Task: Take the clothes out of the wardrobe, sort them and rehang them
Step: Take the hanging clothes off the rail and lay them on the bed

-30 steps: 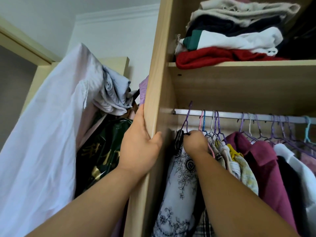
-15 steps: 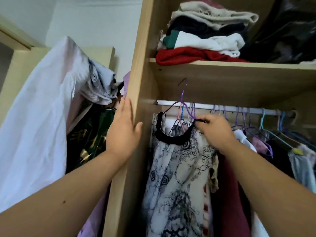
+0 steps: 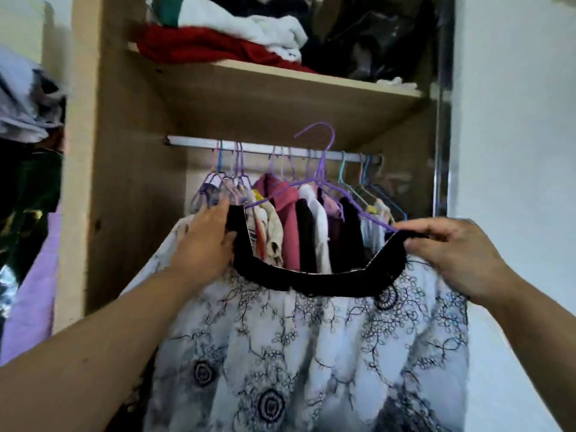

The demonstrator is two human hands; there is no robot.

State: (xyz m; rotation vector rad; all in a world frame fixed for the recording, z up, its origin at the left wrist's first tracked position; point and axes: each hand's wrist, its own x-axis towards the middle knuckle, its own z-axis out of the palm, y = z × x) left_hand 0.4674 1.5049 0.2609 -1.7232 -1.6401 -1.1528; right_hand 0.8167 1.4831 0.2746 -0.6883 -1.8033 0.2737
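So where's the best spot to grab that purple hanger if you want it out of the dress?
Take the hanger by its hook, coming down from above. The hook stands free and upright over the black neckline, clear of the rail. Both its arms run into the shoulders of the dress, where the left hand and right hand grip the cloth.

Grip: left hand (image 3: 202,244) and right hand (image 3: 448,254) on the dress (image 3: 311,353) neckline. Beyond grip: hung clothes (image 3: 290,229), packed, no gap. Above grip: purple hanger (image 3: 321,163) hook, then rail (image 3: 193,141) and shelf (image 3: 280,98) underside; little headroom. Left of grip: side panel (image 3: 131,182), with bare rail beside it. Right of grip: white wall (image 3: 514,151), near.
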